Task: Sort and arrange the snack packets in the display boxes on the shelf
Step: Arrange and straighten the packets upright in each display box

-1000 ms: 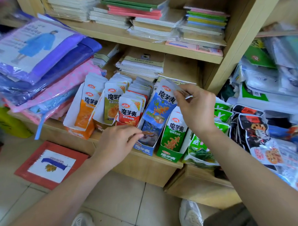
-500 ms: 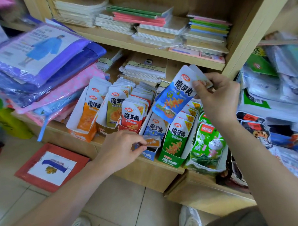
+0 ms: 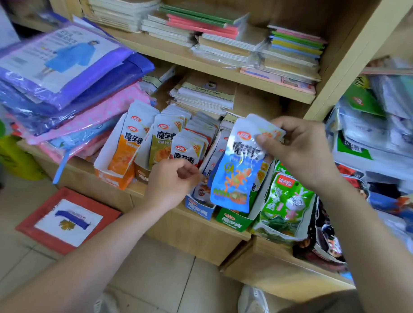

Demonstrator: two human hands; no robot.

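Presently the right hand (image 3: 301, 150) pinches the blue packet (image 3: 235, 176) by its top edge, thumb on the printed face and the other fingers behind. The packet hangs clear of the row, slightly tilted. Its lower end is in front of the green box (image 3: 232, 221) and just beside the blue box (image 3: 199, 208); it is seated in neither.

The left hand (image 3: 174, 181) is curled at the front of the blue box. A small packet (image 3: 200, 191) lies at its fingertips, but whether the hand pinches it cannot be told.

Further out, the orange box (image 3: 113, 176) and its neighbours stand filled along the shelf (image 3: 175, 230), each colour in its own box.

Assessment: the step in hand is filing one blue packet with its own kind. The next move calls for carrying it leftward off the green box, squaring it upright, and lowering it into the blue box behind the packets already there. The left hand would need to keep a gap open. Risk noted: released where it hangs, the packet would likely drop into the green box.
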